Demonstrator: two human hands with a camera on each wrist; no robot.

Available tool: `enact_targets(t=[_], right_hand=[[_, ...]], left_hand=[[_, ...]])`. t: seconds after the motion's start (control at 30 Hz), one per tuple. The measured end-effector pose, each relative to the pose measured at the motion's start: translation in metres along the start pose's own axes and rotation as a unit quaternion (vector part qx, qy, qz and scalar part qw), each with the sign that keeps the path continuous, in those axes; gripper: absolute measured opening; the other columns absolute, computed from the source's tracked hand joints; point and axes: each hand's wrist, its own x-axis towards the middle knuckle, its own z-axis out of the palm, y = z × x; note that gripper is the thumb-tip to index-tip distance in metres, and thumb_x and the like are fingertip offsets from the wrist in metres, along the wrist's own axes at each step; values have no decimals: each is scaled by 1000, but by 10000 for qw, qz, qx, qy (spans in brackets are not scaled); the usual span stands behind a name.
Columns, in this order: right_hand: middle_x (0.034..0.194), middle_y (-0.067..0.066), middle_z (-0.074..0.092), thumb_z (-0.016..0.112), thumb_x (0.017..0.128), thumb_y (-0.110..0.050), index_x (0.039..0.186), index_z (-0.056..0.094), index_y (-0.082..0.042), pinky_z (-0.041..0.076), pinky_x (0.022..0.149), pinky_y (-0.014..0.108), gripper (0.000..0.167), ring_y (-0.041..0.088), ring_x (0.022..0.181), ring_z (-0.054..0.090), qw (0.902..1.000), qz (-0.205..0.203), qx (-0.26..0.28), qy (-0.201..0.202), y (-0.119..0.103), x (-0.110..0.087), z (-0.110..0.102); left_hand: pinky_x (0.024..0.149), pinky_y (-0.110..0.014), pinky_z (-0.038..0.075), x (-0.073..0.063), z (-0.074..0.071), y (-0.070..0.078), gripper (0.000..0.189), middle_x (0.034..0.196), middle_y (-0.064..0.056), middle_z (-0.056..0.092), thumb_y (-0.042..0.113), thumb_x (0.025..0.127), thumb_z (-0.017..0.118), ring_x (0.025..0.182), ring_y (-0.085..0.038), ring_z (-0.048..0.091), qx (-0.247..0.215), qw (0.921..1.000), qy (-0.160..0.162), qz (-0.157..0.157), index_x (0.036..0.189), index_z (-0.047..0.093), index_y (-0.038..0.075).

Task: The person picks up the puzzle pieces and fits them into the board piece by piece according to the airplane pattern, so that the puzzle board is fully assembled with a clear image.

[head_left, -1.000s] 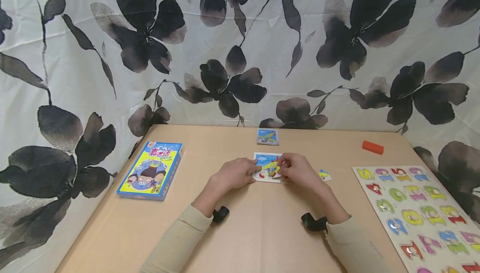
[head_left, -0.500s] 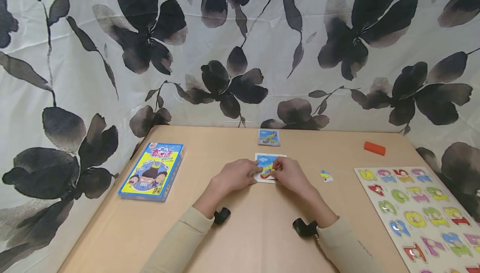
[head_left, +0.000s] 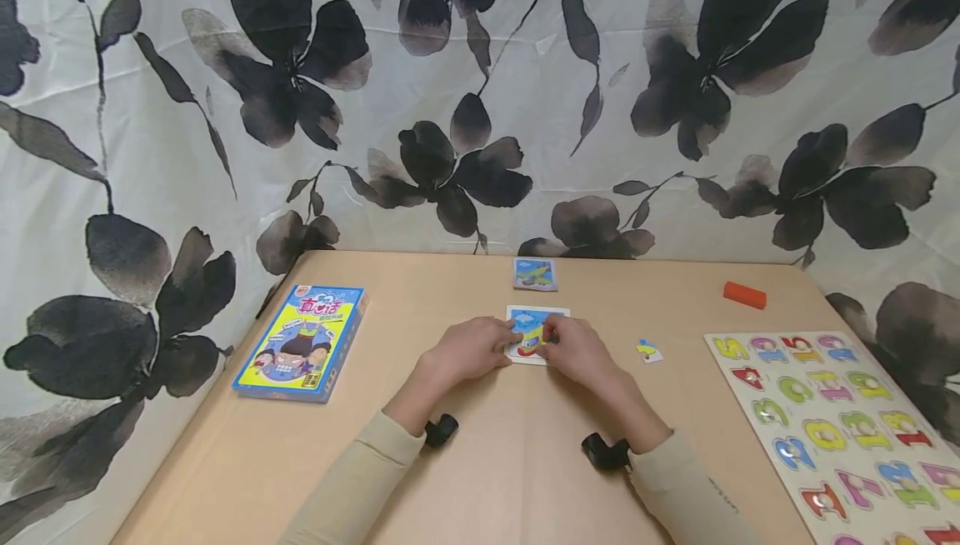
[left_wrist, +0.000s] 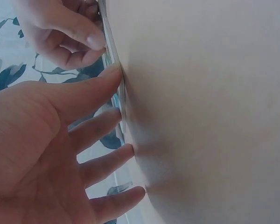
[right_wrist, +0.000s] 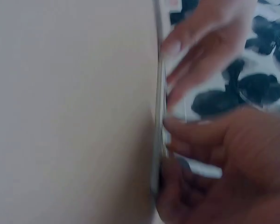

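A small jigsaw board (head_left: pixel 529 312) with a blue sky and a yellow picture lies flat in the middle of the table. My left hand (head_left: pixel 471 349) rests at its left edge, fingers nearly straight and spread, fingertips at the rim in the left wrist view. Over the right half of the board, my right hand (head_left: pixel 583 352) pinches a small puzzle piece between thumb and forefinger; most of the piece is hidden by the fingers. One loose puzzle piece (head_left: pixel 648 352), yellow, blue and white, lies to the right of that hand.
Behind the board lies a small square picture card (head_left: pixel 535 274). A blue and yellow box (head_left: pixel 302 345) is at the left. On the right are a red block (head_left: pixel 745 295) and a large letter puzzle board (head_left: pixel 825 412). A floral curtain (head_left: pixel 480 70) hangs behind the table.
My right hand has moved left across the board, bringing its piece from the right edge over the picture, then nearly stopped. My left hand has stayed at the left edge.
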Motion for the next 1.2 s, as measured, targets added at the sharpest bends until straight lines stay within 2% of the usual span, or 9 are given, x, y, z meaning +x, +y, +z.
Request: enact_targets(t=[0.17,0.4,0.6,0.73,0.83,0.93,1.0,1.1,1.2], right_hand=[[78,6,57,76,81,-5,97,67,-7,40,65,28,20,20,73,51,9987,-224,175,-426,5,2,-6],[79,6,58,76,82,-4,93,68,-8,41,69,29,14,20,77,51,9993,-325,-87,-166,5,4,-7],[80,7,58,78,81,-4,91,67,-7,40,68,29,15,20,78,51,9995,-304,-86,-18,4,3,-7],[78,6,58,78,81,-6,91,67,-7,40,66,28,15,20,75,50,9994,-319,-32,-96,6,4,-7],[76,5,56,77,81,-8,92,67,-7,40,61,27,15,19,70,50,9983,-443,163,-351,13,7,-11],[76,5,56,74,82,-8,95,68,-6,41,59,27,15,18,68,50,9963,-574,375,-508,24,7,-22],[79,6,58,71,83,-6,99,69,-5,42,62,28,16,19,71,51,9966,-521,404,-496,30,6,-34],[89,10,61,68,84,-2,108,67,-2,45,67,29,24,22,80,53,9982,-370,202,-431,41,0,-56],[101,16,63,67,84,-1,117,65,-1,50,68,30,33,26,87,54,9984,-100,-63,-558,55,-8,-76]], left_hand=[[108,-41,47,-1,-2,-1,43,149,2,53,27,93,70,140,-18,49,-12,10000,-21,8,136,63,23],[110,-39,45,2,-2,2,42,149,-1,54,25,93,70,139,-19,49,42,10000,17,48,134,65,19],[111,-38,44,1,-3,7,43,148,-2,54,23,92,71,138,-20,51,-16,9999,-4,146,135,64,16],[111,-40,45,-1,-4,8,44,148,-4,54,22,93,70,138,-21,51,-27,9997,-42,252,136,63,21],[110,-41,46,-3,-5,9,43,148,-5,55,23,93,70,138,-22,51,46,9994,-19,338,136,63,24],[108,-42,47,-4,-3,10,42,148,-6,54,24,93,70,138,-22,51,118,9995,1,303,135,64,26],[108,-42,48,-3,-1,10,42,149,-4,54,25,93,70,139,-22,50,128,9996,11,239,134,64,27],[107,-42,48,-2,1,10,43,150,-2,53,24,93,70,140,-21,49,119,9998,-2,142,135,63,30],[107,-41,48,-1,3,10,44,150,0,52,22,93,69,141,-21,48,106,9999,11,107,135,62,31]])
